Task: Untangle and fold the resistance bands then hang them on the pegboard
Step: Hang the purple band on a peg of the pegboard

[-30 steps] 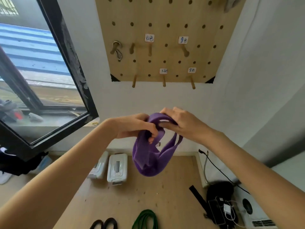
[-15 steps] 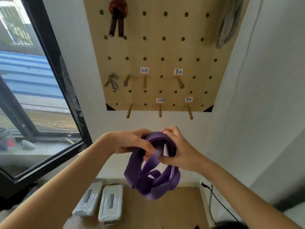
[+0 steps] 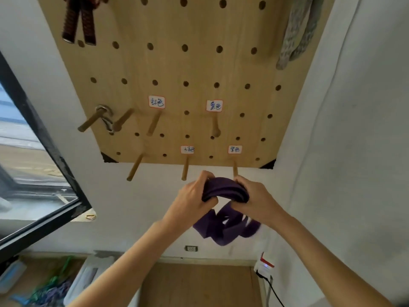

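A folded purple resistance band (image 3: 223,189) is held up between both hands, its lower loops (image 3: 223,229) dangling beneath. My left hand (image 3: 192,200) grips its left end and my right hand (image 3: 256,200) grips its right end. The band's top arch sits just below the lower right wooden peg (image 3: 235,168) of the pegboard (image 3: 177,69), under a small handwritten label (image 3: 234,149). The peg's tip meets my right hand's knuckles.
Other bare pegs (image 3: 185,168) (image 3: 135,167) (image 3: 215,126) stick out of the board. A metal carabiner (image 3: 106,120) hangs on one; red-black handles (image 3: 79,21) and a patterned cloth (image 3: 296,29) hang higher. A dark window frame (image 3: 44,138) stands left; white cases (image 3: 86,282) lie on the floor.
Both hands have lifted the purple band from waist height up to the lower right peg, and the band is gathered into a tighter fold. My view has tilted up toward the pegboard.
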